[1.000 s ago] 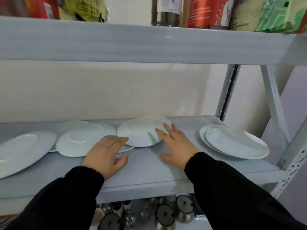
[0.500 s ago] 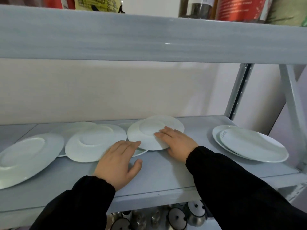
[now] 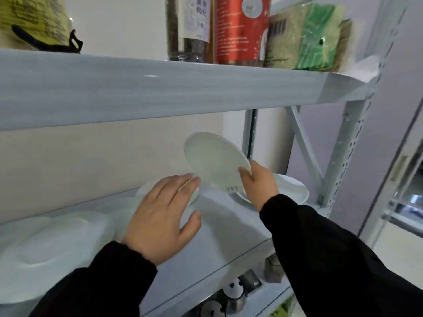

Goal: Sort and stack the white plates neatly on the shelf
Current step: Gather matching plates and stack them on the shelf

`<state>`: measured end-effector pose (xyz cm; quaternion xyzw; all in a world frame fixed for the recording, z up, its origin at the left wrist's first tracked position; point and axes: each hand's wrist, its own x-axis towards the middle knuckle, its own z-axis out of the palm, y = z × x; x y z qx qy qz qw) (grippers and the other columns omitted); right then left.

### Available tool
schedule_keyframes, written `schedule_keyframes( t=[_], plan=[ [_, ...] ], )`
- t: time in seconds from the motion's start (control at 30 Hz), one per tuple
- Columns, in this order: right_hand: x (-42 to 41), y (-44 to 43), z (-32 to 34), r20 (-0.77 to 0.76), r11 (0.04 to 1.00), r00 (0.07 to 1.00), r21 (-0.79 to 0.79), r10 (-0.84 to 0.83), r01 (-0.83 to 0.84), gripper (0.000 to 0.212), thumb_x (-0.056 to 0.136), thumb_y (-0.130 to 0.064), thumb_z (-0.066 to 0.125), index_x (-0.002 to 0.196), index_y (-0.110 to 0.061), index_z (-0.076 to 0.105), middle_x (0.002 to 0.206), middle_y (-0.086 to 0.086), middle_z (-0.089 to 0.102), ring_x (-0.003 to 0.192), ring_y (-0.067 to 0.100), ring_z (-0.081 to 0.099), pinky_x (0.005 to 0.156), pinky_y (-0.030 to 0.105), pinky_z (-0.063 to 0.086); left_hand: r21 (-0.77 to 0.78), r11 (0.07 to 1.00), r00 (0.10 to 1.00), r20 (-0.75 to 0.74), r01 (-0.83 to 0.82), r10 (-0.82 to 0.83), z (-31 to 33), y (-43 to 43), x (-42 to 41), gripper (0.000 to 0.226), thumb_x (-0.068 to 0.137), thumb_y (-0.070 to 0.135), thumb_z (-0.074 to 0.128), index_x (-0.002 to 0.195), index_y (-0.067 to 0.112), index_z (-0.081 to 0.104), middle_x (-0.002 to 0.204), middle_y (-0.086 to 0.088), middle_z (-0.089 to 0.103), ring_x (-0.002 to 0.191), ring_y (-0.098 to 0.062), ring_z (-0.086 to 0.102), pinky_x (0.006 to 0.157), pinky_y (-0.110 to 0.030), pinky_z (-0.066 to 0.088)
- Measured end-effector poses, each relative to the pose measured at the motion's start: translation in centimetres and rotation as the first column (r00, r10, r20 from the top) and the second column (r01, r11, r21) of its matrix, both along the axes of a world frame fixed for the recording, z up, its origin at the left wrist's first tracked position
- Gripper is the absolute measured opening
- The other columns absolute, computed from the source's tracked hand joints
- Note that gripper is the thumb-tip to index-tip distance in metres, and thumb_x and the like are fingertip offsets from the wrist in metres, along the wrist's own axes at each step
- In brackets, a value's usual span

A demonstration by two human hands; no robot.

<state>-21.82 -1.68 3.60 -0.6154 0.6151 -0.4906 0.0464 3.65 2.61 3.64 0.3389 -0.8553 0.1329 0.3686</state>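
My right hand grips the rim of a white plate and holds it tilted in the air above the grey shelf. Just behind that hand lie white plates at the shelf's right end. My left hand hovers flat with straight fingers over the shelf, its fingertips near the lifted plate's lower edge and over another white plate. More white plates lie overlapping at the left, blurred.
The upper shelf board hangs close above and carries a dark jar, a red canister and packets. Perforated metal uprights stand at the right. Metal lidded pots sit on the level below.
My right hand has picked up the upside-down middle plate and raised it tilted toward the right. The left hand has moved forward. The view has swung left and up.
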Motion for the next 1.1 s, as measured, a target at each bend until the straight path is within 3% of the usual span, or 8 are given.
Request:
schedule_keyframes(
  t=[0.1, 0.27, 0.37, 0.57, 0.77, 0.83, 0.97, 1.1],
  plan=[
    [-3.6, 0.7, 0.2, 0.253, 0.986, 0.955, 0.095, -0.155, 0.135, 0.01, 0.097, -0.02, 0.05, 0.103, -0.018, 0.058, 0.082, -0.008, 0.062, 0.084, 0.022, 0.059, 0.068, 0.029, 0.045, 0.105, 0.994, 0.997, 0.08, 0.013, -0.021, -1.3, -1.9, -2.5, 0.058, 0.087, 0.041, 0.05, 0.139, 0.015, 0.05, 0.137, -0.003, 0.053, 0.126, -0.025, 0.047, 0.103, -0.042, 0.041],
    [-7.9, 1.6, -1.2, 0.663, 0.977, 0.719, 0.182, -0.207, 0.112, 0.02, 0.089, -0.016, 0.054, 0.107, -0.022, 0.058, 0.105, 0.005, 0.067, 0.096, 0.03, 0.065, 0.081, 0.049, 0.059, 0.266, 0.963, 0.983, 0.181, -0.039, -0.01, -4.2, -4.1, -5.6, 0.064, 0.087, 0.055, 0.039, 0.14, 0.021, 0.046, 0.138, 0.003, 0.052, 0.127, -0.019, 0.044, 0.103, -0.038, 0.041],
    [-9.5, 1.5, -2.1, 0.761, 0.966, 0.602, 0.248, -0.242, 0.075, 0.029, 0.09, -0.005, 0.053, 0.119, -0.01, 0.055, 0.11, 0.014, 0.063, 0.1, 0.038, 0.062, 0.077, 0.053, 0.059, 0.322, 0.946, 0.978, 0.209, -0.043, -0.026, -5.5, -4.6, -6.4, 0.071, 0.085, 0.062, 0.029, 0.145, 0.024, 0.04, 0.141, 0.007, 0.048, 0.13, -0.015, 0.04, 0.105, -0.029, 0.031],
    [-10.4, -0.1, -2.7, 0.783, 0.95, 0.558, 0.309, -0.276, 0.035, 0.019, 0.091, 0.001, 0.054, 0.109, -0.005, 0.053, 0.103, 0.016, 0.062, 0.099, 0.04, 0.061, 0.074, 0.052, 0.059, 0.397, 0.916, 0.985, 0.173, -0.062, -0.009, -6.3, -5.3, -6.1, 0.081, 0.08, 0.067, 0.024, 0.146, 0.023, 0.041, 0.138, 0.005, 0.052, 0.129, -0.018, 0.043, 0.106, -0.028, 0.03],
    [-10.6, -2.5, -2.5, 0.514, 0.873, 0.787, 0.484, -0.341, 0.063, 0.023, 0.089, -0.004, 0.06, 0.11, 0.004, 0.058, 0.102, 0.016, 0.064, 0.082, 0.025, 0.068, 0.062, 0.027, 0.059, 0.443, 0.895, 0.978, 0.201, -0.045, -0.05, -6.3, -4.8, -5.7, 0.087, 0.075, 0.07, 0.016, 0.15, 0.028, 0.029, 0.143, 0.011, 0.043, 0.133, -0.011, 0.034, 0.109, -0.022, 0.023],
    [-10.5, -2.5, -2.2, 0.197, 0.812, 0.897, 0.532, -0.395, 0.241, 0.016, 0.089, -0.008, 0.059, 0.104, -0.005, 0.054, 0.092, 0.008, 0.06, 0.077, 0.021, 0.062, 0.062, 0.021, 0.054, 0.452, 0.89, 0.977, 0.208, -0.052, -0.048, -6.1, -4.8, -5.7, 0.089, 0.073, 0.07, 0.013, 0.151, 0.029, 0.026, 0.145, 0.012, 0.041, 0.135, -0.009, 0.031, 0.109, -0.022, 0.024],
    [-10.4, -3.6, -2.8, -0.49, 0.696, 0.825, 0.488, -0.281, 0.527, 0.039, 0.089, -0.025, 0.051, 0.127, -0.024, 0.057, 0.128, 0.006, 0.057, 0.115, 0.028, 0.056, 0.098, 0.034, 0.045, 0.452, 0.89, 0.975, 0.216, -0.063, -0.041, -6.1, -4.8, -5.7, 0.091, 0.072, 0.07, 0.012, 0.151, 0.028, 0.025, 0.145, 0.011, 0.04, 0.135, -0.01, 0.03, 0.109, -0.022, 0.024],
    [-9.7, -3.4, -3.6, -0.583, 0.69, 0.803, 0.531, -0.124, 0.492, 0.035, 0.095, -0.028, 0.039, 0.105, -0.015, 0.07, 0.107, 0.003, 0.067, 0.106, 0.024, 0.059, 0.088, 0.028, 0.039, 0.447, 0.892, 0.979, 0.203, -0.06, -0.036, -6.4, -5.1, -5.6, 0.088, 0.074, 0.069, 0.017, 0.149, 0.027, 0.03, 0.142, 0.009, 0.044, 0.133, -0.013, 0.035, 0.108, -0.025, 0.028]
  ],
)
